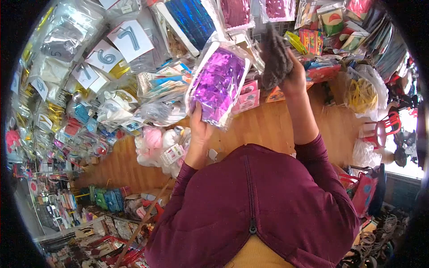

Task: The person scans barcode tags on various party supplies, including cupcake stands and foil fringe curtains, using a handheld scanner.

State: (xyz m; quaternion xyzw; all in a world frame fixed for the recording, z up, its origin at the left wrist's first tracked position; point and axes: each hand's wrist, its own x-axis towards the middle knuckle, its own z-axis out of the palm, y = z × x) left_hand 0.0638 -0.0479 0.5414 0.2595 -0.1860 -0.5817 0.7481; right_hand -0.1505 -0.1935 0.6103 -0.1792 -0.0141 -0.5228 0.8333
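Purple foil fringe in a clear plastic packet (217, 85): you are gripping it by its lower edge with your left hand (199, 127), fingers closed on the bag, and holding it up against the hanging display. Grey cleaning cloth (275, 60): you are clutching it bunched in your right hand (295, 78), fingers clenched round it, raised just beside the packet's upper right corner. Judged from this, you are wiping stock, so you are best keeping the packet taut and flat with the left hand while the cloth is passing over its face, pressing lightly since the thin plastic is likely creasing easily. Number-balloon cards marked 6 and 7 (117, 47) are hanging near on the left; blue foil packets (193, 18) and further pink ones (235, 11) are crowding directly above, touching or nearly touching the purple packet's top. Coloured party goods (313, 40) are pressing in at the right of the cloth. Open room is lying below, over the wooden floor (263, 125), so you are safest drawing the packet downward and toward yourself.
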